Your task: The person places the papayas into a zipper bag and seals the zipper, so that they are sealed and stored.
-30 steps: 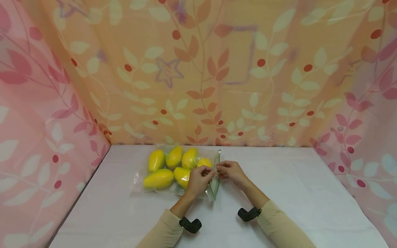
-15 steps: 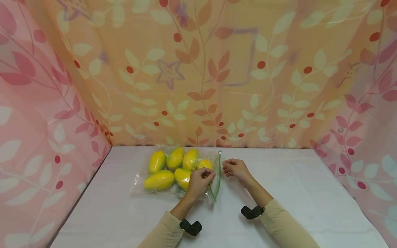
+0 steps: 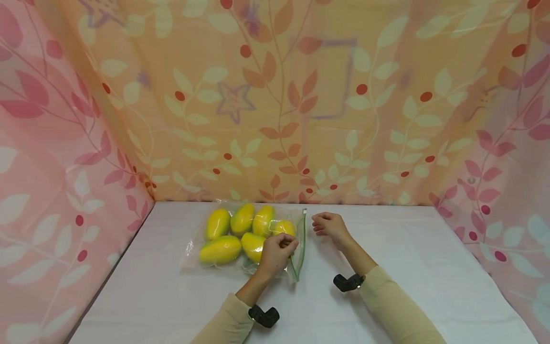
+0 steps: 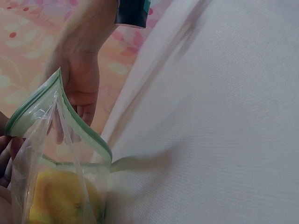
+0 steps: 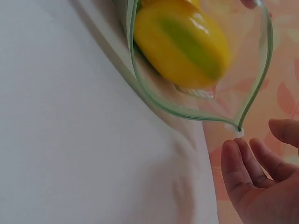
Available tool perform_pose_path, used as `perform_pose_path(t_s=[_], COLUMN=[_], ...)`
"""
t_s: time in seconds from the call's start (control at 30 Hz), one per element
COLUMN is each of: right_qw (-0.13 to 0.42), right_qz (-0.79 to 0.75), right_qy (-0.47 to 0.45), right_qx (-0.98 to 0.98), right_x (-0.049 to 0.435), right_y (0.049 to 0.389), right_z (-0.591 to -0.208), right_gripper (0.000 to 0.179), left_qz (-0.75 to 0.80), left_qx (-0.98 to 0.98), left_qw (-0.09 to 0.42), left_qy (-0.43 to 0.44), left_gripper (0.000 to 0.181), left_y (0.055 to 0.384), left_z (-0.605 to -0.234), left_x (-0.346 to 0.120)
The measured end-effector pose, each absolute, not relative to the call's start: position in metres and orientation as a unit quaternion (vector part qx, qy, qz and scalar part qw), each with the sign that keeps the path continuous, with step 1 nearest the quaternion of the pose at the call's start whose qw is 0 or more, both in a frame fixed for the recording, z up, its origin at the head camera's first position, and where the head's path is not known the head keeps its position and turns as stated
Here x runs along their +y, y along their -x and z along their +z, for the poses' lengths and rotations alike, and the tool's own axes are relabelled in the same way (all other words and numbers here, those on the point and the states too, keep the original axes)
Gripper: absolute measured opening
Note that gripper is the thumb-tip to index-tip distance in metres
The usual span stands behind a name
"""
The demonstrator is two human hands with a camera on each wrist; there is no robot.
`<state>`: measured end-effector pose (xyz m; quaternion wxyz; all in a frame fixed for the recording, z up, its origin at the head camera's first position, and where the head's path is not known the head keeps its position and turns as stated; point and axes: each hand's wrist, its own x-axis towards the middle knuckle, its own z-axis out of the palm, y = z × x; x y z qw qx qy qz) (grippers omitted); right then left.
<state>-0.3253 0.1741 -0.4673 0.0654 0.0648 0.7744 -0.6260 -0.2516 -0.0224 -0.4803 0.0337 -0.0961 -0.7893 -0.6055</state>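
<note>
A clear zip bag (image 3: 191,248) with a green zip rim lies on the table, holding several yellow-green mangoes (image 3: 220,250). My left hand (image 3: 275,253) pinches the upper edge of the bag's mouth, lifting it so the mouth gapes. In the right wrist view the parted green rim (image 5: 187,114) frames a mango (image 5: 187,44) inside. My right hand (image 3: 332,226) hovers just right of the mouth with nothing in it, its fingers loosely bent. Close to its fingertips is the white slider (image 5: 237,131) at the far corner of the rim.
The table has a white cloth (image 3: 395,267). Patterned curtains (image 3: 275,95) enclose its back and both sides. Each wrist bears a black camera, the left one (image 3: 264,316) and the right one (image 3: 348,283).
My right hand has left the bag's zip rim and moved right and slightly away from me. My left hand still pinches the rim, almost in the same spot.
</note>
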Motion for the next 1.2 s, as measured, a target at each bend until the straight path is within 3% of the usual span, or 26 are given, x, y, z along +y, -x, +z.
perform_pose_path(t_s=[0.23, 0.63, 0.97, 1.2], right_qw=[0.069, 0.088, 0.091, 0.081], right_qz=[-0.616, -0.593, -0.575, -0.587], right_qy=[-0.080, -0.086, -0.092, -0.108], right_qx=[0.780, 0.796, 0.808, 0.798], right_x=[0.173, 0.164, 0.154, 0.153], right_y=[0.335, 0.350, 0.358, 0.363], right_z=[-0.471, -0.477, -0.482, -0.486], right_gripper=[0.038, 0.040, 0.031, 0.029], left_qz=[-0.601, -0.563, -0.533, -0.486], left_qx=[-0.792, -0.814, -0.830, -0.854], left_qw=[0.031, 0.070, 0.080, 0.120], left_qy=[0.103, 0.126, 0.144, 0.143], left_gripper=[0.015, 0.011, 0.010, 0.006], left_y=[0.250, 0.247, 0.242, 0.235], left_z=[-0.482, -0.488, -0.489, -0.496], left_x=[-0.022, -0.019, -0.017, -0.013])
